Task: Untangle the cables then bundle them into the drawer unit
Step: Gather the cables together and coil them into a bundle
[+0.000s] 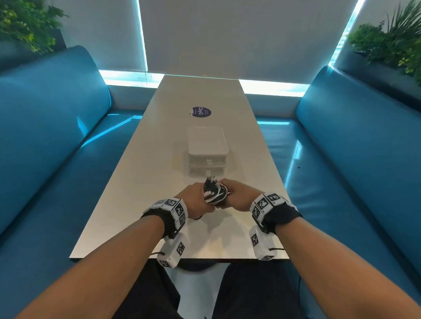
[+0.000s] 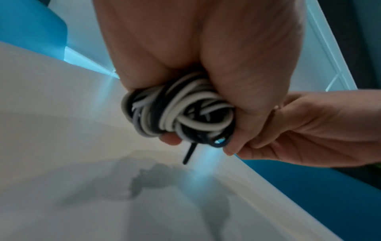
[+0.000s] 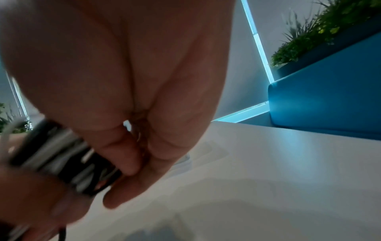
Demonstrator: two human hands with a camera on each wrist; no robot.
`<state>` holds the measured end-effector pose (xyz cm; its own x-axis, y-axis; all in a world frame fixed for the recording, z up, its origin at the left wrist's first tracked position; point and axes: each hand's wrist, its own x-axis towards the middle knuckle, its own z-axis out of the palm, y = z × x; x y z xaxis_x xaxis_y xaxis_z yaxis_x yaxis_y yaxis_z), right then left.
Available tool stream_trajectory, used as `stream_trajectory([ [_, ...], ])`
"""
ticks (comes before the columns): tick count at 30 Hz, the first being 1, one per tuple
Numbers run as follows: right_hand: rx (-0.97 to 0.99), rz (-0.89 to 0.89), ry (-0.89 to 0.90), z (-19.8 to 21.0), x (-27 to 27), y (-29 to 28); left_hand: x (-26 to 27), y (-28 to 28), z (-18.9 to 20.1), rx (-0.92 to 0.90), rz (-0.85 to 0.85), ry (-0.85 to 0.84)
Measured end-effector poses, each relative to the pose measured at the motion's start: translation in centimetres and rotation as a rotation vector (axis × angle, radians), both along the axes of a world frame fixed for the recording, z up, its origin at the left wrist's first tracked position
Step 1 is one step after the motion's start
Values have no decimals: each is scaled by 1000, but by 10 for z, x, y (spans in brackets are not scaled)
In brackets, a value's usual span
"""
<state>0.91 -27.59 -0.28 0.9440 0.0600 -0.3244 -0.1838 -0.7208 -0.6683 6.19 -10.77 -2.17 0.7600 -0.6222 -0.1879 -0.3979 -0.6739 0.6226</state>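
Note:
A bundle of black and white cables (image 1: 214, 192) is held above the white table (image 1: 134, 186), just in front of the drawer unit. My left hand (image 1: 196, 200) grips the coiled cable bundle (image 2: 177, 114) in its fist; one black end hangs down. My right hand (image 1: 234, 196) curls round the same cable bundle (image 3: 62, 159) from the right, touching the left hand (image 2: 257, 130). The white drawer unit (image 1: 207, 152) stands mid-table with both of its drawers shut. Connector ends stick up out of the bundle towards it.
Teal padded benches (image 1: 48, 131) run along both sides of the narrow table. A round purple sticker (image 1: 200, 112) lies beyond the drawer unit. Plants (image 1: 396, 40) sit behind the bench backs. The table's near edge (image 1: 184, 258) is just under my wrists.

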Motion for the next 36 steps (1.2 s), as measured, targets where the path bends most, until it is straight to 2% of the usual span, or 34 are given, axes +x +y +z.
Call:
stream_trajectory([
  [4, 51, 61, 149, 13, 2, 5, 4, 2, 5, 364, -116, -347],
  [7, 189, 21, 265, 1, 14, 3, 0, 1, 9, 459, -255, -428],
  [10, 249, -23, 269, 6, 14, 2, -6, 0, 13, 542, -376, -543],
  [13, 309, -26, 230, 7, 17, -3, -10, -3, 18, 563, -472, -626],
  [16, 302, 88, 218, 10, 22, 3, -9, -6, 24, 444, -432, -583],
  [19, 264, 204, 233, 22, 24, 6, -2, -7, 24, 326, -462, -676],
  [22, 211, 268, 268, 22, 25, 5, 4, -4, 26, 381, -567, -804],
  [24, 173, 243, 264, 15, 27, 4, 3, -3, 29, 450, -611, -887],
  [27, 207, 202, 248, 12, 25, 10, 2, -2, 25, 464, -559, -897],
  [30, 111, 263, 188, 6, 21, 17, 1, -5, 26, 470, -455, -818],
  [34, -91, 110, 97, 9, 23, 16, 1, -9, 33, 482, -362, -765],
  [36, -87, 65, 114, 14, 25, 15, 2, -10, 39, 473, -308, -752],
])
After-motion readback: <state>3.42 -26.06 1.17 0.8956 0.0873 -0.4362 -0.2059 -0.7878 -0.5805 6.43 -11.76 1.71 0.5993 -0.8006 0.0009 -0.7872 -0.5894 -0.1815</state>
